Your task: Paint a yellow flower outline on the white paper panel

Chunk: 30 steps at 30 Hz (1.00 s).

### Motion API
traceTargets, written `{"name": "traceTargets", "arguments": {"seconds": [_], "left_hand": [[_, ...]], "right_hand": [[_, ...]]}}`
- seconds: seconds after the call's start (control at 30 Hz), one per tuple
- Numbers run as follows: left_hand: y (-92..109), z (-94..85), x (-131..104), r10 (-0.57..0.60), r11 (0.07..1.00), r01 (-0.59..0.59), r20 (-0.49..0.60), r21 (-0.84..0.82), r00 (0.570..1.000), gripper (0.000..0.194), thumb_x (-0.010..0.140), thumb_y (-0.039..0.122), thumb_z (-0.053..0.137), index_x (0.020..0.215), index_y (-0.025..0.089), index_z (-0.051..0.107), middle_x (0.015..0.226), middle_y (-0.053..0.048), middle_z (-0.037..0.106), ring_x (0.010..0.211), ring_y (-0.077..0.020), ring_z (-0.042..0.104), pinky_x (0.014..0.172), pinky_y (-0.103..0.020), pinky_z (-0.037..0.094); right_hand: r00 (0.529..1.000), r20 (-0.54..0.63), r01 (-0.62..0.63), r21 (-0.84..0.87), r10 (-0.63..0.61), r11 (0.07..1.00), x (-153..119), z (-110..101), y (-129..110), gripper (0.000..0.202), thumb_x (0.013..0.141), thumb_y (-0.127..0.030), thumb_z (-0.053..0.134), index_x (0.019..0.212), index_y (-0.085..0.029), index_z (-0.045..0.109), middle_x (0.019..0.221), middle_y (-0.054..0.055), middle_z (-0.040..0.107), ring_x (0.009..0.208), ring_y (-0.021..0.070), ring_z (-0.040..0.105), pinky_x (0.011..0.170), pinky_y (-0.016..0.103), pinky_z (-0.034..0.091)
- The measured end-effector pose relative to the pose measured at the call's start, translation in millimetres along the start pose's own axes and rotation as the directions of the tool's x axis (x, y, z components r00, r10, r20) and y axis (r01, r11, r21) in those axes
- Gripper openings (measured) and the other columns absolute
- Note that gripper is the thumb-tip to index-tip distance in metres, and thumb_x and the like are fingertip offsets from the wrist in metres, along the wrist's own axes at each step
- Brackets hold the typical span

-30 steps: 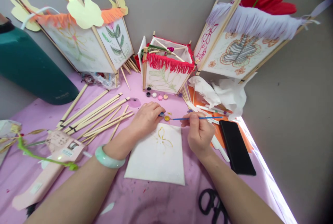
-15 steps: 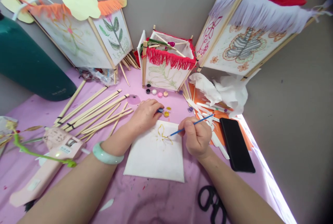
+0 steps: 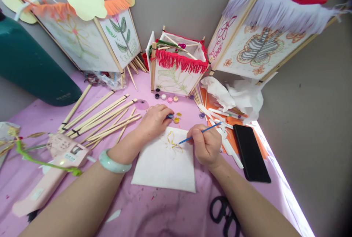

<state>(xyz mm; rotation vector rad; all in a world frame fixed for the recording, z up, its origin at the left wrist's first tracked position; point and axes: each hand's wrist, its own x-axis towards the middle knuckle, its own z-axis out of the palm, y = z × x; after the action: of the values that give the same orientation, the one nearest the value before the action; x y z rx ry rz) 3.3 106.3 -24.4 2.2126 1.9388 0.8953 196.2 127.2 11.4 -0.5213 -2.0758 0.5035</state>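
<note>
In my closed right hand (image 3: pixel 206 145) is a thin blue paintbrush (image 3: pixel 211 127), its tip down at the yellow outline of petals on a white square sheet (image 3: pixel 164 172). My left hand (image 3: pixel 155 120) rests at the sheet's top left edge. Its fingertips are closed on a small blue paint pot (image 3: pixel 170 116). Right beside that pot is a yellow paint pot (image 3: pixel 176 120), with a yellow lid (image 3: pixel 179 114) just behind it.
Several wooden sticks (image 3: pixel 110 117) and a pink glue gun (image 3: pixel 57 167) lie left. On the right are a black phone (image 3: pixel 251 152), paper scraps (image 3: pixel 231 150) and black scissors (image 3: pixel 225 215). Decorated lanterns (image 3: pixel 178 77) and a green bottle (image 3: pixel 35 61) stand behind.
My right hand has shifted slightly left, and the brush's back end has dropped a little; its tip stays at the yellow lines. My left hand keeps its place.
</note>
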Motion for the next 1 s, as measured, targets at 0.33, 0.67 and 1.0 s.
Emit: {"name": "traceTargets", "arguments": {"seconds": [0.33,0.67,1.0], "left_hand": [[0.6,-0.2,0.2,0.001,1.0,-0.001,-0.006,-0.003,1.0,0.017,0.082,0.02,0.057,0.098,0.017,0.062,0.093,-0.006,0.062,0.09,-0.0199,0.056,0.082,-0.035,0.045],[1.8,-1.4,0.0,-0.007,1.0,0.007,0.007,-0.008,1.0,0.017,0.082,0.019,0.056,0.097,0.016,0.062,0.093,-0.007,0.062,0.091,-0.0197,0.056,0.083,-0.035,0.045],[1.8,-1.5,0.9,-0.02,1.0,0.02,0.013,-0.004,1.0,0.018,0.081,0.019,0.056,0.098,0.017,0.062,0.095,-0.007,0.062,0.091,-0.02,0.056,0.083,-0.036,0.046]], "right_hand": [[0.999,0.023,0.035,0.001,-0.035,0.999,-0.5,1.3,1.4,0.031,0.088,-0.014,0.042,0.06,-0.017,0.056,0.054,0.0,0.059,0.048,0.0087,0.054,0.05,0.023,0.042],[0.998,0.04,0.048,0.018,-0.049,0.999,0.5,0.6,1.6,0.034,0.088,-0.014,0.042,0.055,-0.017,0.053,0.051,0.0,0.056,0.047,0.0089,0.053,0.05,0.024,0.039],[0.996,0.04,0.085,-0.027,-0.084,0.996,1.3,-1.5,2.6,0.032,0.088,-0.015,0.042,0.057,-0.017,0.051,0.051,0.0,0.053,0.048,0.0096,0.049,0.052,0.026,0.037]]}}
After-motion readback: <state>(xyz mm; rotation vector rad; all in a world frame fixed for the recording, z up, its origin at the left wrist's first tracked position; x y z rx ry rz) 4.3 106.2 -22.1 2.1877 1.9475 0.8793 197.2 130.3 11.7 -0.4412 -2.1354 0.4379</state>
